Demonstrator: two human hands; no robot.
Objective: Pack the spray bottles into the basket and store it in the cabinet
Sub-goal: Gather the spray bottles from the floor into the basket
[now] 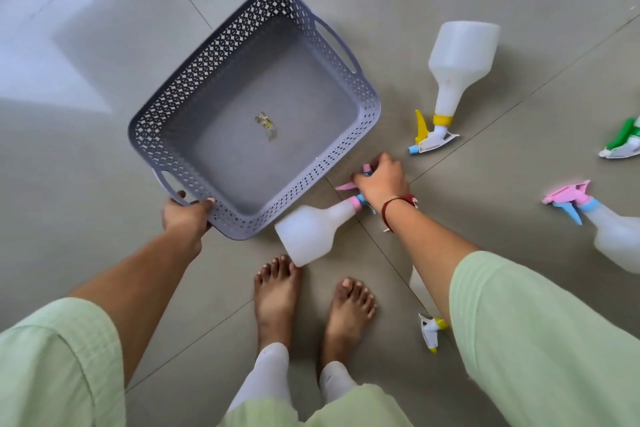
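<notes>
Gripping the near handle of the basket (pixel 194 76), the left hand (pixel 187 217) curls its fingers round it — the right hand (pixel 381 180) clasps the trigger head of a spray bottle (pixel 311 236) lying on the floor (pixel 86 166) just beside the basket. Farther off lies a yellow-trigger bottle (pixel 457 59).

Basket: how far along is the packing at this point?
Done: nothing; the basket holds only a scrap. In hand: the left hand grips the basket's handle, and the right hand grips the spray head of the near bottle. Left: that bottle, the yellow bottle, green bottle, pink bottle, a sprayer by the right sleeve, then the cabinet, not in view.
</notes>
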